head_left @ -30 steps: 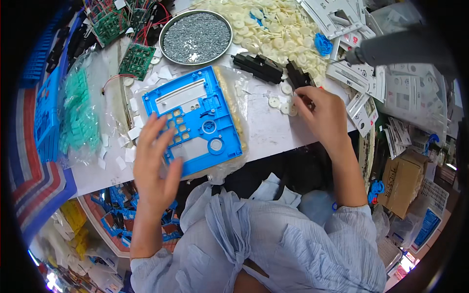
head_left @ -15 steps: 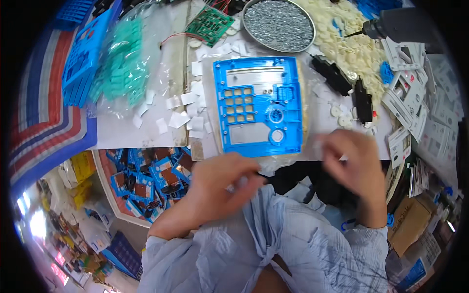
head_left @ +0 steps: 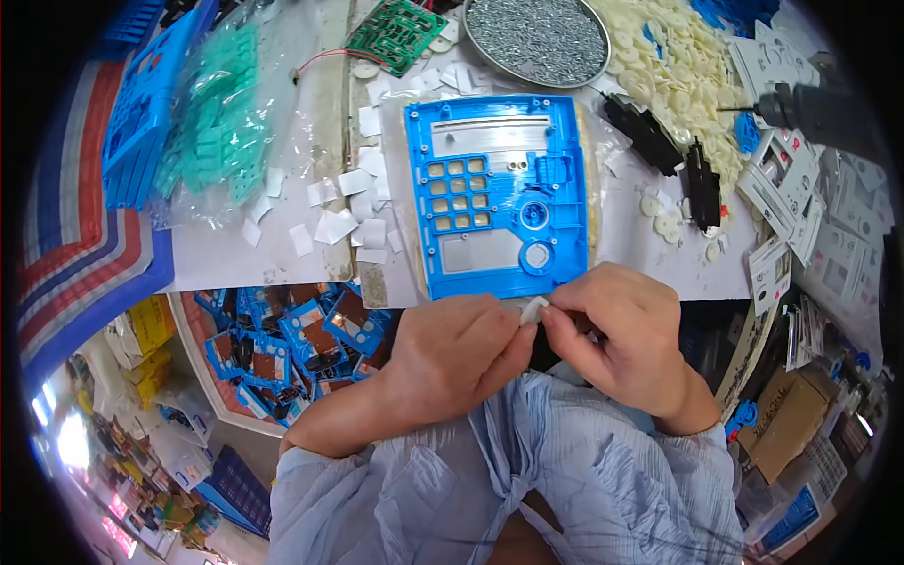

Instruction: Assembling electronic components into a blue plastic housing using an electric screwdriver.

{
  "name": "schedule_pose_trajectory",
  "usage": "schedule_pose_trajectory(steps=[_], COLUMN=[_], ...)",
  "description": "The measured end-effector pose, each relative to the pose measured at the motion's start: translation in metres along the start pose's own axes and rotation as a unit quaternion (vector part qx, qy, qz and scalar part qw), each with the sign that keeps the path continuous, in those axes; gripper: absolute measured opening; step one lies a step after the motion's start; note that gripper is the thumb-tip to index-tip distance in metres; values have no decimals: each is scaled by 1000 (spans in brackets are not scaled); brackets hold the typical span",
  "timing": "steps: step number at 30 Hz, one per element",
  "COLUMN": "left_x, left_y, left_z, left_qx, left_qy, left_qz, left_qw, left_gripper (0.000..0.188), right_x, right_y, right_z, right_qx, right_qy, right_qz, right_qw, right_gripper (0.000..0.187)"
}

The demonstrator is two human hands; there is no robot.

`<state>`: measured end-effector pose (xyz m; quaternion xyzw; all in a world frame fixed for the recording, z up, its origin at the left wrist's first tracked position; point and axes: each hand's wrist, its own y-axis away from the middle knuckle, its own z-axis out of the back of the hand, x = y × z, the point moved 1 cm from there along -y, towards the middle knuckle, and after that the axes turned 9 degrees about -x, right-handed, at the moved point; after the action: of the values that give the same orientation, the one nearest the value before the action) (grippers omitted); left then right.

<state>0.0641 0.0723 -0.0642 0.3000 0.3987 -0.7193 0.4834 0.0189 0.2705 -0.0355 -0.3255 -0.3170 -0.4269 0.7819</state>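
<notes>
In front of my body, at the table's near edge, my left hand [head_left: 454, 347] and my right hand [head_left: 621, 331] meet fingertip to fingertip. Between their pinched fingers is a small white piece [head_left: 533, 309], too small to make out exactly. Just beyond them lies a blue plastic housing [head_left: 504, 247], inner side up. It has a grid of square holes, a long slot and two round seats. Under it is a padded, plastic-covered sheet [head_left: 409, 202].
Loose white squares [head_left: 336, 226] lie left of the housing. Around it are a green circuit board [head_left: 394, 36], a dish of screws [head_left: 537, 40], cream discs [head_left: 659, 56], black plastic parts [head_left: 702, 184] and a power screwdriver [head_left: 800, 105]. A bin of blue assemblies [head_left: 282, 344] stands below left.
My right hand has moved left and down to meet the left hand, and both now pinch the white piece. The screwdriver has swung right and lower.
</notes>
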Motion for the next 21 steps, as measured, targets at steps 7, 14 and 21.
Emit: schedule_pose_trajectory(steps=[7, 14, 21], left_x=[42, 43, 43], left_y=[-42, -41, -45], left_z=[9, 4, 3], left_qx=[30, 80, 111], left_qy=[-160, -207, -245], left_qz=[-118, -127, -159], left_qw=[980, 967, 950], left_gripper=[34, 46, 48], right_x=[-40, -34, -33], right_y=[-29, -37, -53], right_z=[-13, -22, -13], right_qx=[-19, 42, 88], right_qy=[142, 255, 284], right_qz=[-53, -64, -79], right_qw=[988, 964, 951], right_gripper=[18, 22, 19])
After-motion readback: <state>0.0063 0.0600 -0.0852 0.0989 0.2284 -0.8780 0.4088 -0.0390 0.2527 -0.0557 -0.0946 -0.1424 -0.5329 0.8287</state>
